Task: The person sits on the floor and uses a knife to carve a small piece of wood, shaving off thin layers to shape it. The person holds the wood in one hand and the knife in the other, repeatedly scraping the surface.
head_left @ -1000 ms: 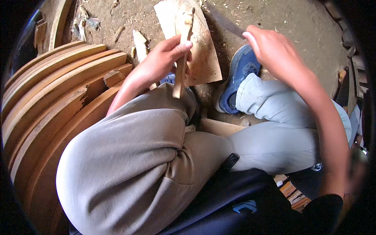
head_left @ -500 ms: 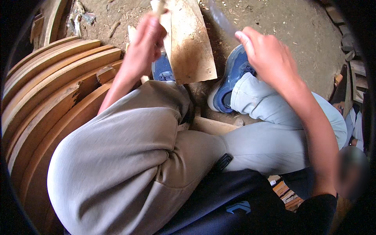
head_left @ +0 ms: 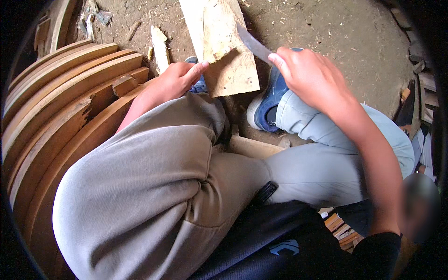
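Observation:
My left hand (head_left: 176, 80) is closed beside the near end of a pale wooden board (head_left: 237, 77), its thumb stretched along the top. From its fingertips a short, rough piece of wood (head_left: 221, 55) juts out over the board. My right hand (head_left: 310, 72) is wrapped around a knife (head_left: 254, 45); the handle is hidden in the fist. The blade points up and to the left, its tip over the board's right edge and apart from the wood piece.
Curved wooden slats (head_left: 60, 88) are stacked at the left. A split wood scrap (head_left: 160, 49) and shavings lie on the dirt floor (head_left: 345, 42). My blue shoes (head_left: 269, 105) stand on either side of the board. More timber lines the right edge, near a blurred patch.
My left hand has come down and nearer, bringing the wood piece over the board. The knife in my right hand has shifted left and slightly lower.

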Demonstrator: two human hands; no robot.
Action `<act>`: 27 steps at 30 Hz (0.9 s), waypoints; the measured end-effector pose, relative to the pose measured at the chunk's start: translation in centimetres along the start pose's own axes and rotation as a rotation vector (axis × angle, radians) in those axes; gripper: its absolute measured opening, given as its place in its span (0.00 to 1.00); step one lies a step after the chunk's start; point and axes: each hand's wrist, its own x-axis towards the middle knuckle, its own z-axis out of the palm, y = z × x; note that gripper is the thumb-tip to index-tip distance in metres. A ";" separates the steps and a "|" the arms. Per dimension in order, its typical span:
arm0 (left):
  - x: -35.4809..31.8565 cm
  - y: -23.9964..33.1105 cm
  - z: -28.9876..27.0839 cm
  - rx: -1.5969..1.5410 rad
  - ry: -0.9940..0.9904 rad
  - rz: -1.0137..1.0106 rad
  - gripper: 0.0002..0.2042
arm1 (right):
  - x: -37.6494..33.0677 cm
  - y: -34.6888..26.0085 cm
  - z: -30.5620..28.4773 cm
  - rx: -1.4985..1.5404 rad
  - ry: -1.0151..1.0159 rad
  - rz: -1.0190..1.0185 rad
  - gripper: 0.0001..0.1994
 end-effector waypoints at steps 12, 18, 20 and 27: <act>0.6 -1.4 2.4 -0.290 0.000 0.067 0.27 | 0.0 -0.8 0.7 -0.030 -0.097 -0.091 0.18; 1.1 -2.1 2.0 -0.309 -0.037 0.055 0.25 | 0.2 -0.7 0.7 -0.080 -0.079 -0.119 0.18; 1.2 -3.0 1.9 -0.336 -0.060 0.056 0.24 | 0.2 -1.0 1.0 -0.113 -0.058 -0.124 0.18; -0.2 -3.1 -0.6 -0.264 -0.196 -0.010 0.29 | -0.2 -1.1 1.8 -0.153 0.034 -0.203 0.17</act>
